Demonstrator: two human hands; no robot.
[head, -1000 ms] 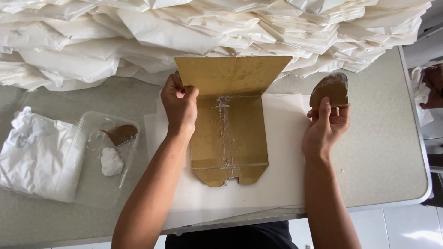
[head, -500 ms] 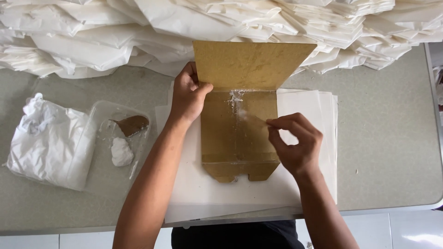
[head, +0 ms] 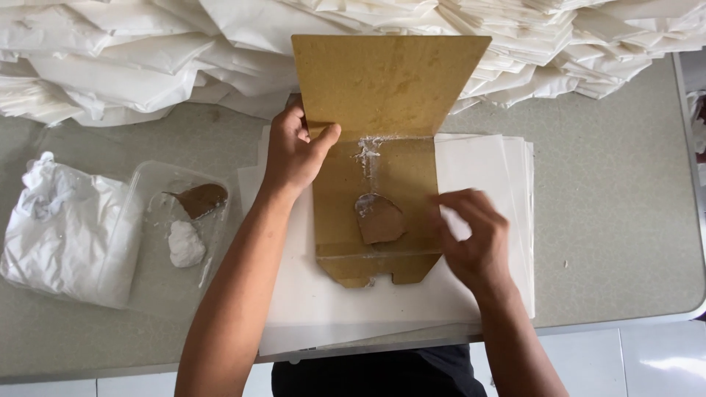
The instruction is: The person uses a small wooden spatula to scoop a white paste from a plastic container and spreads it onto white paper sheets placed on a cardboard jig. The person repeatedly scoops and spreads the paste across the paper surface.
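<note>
A brown cardboard template (head: 382, 88) lies on a stack of white paper sheets (head: 485, 162), its wide top flap raised and white paste smeared across its fold. My left hand (head: 294, 154) grips the template's left edge, thumb on top. A small rounded brown cardboard scraper (head: 380, 219) rests on the template's middle, with nobody holding it. My right hand (head: 474, 235) sits at the template's right edge with fingers curled, pinching the edge of the top paper sheet.
A clear plastic tub (head: 176, 220) at the left holds a lump of white paste (head: 185, 244) and another brown scraper (head: 202, 198). A crumpled white bag (head: 62, 228) lies beside it. A heap of folded white paper bags (head: 147, 51) fills the table's far side.
My right hand brought the brown scraper from the right, spread paste on the template, then left the scraper lying there and moved to the paper's edge. The view shifted closer.
</note>
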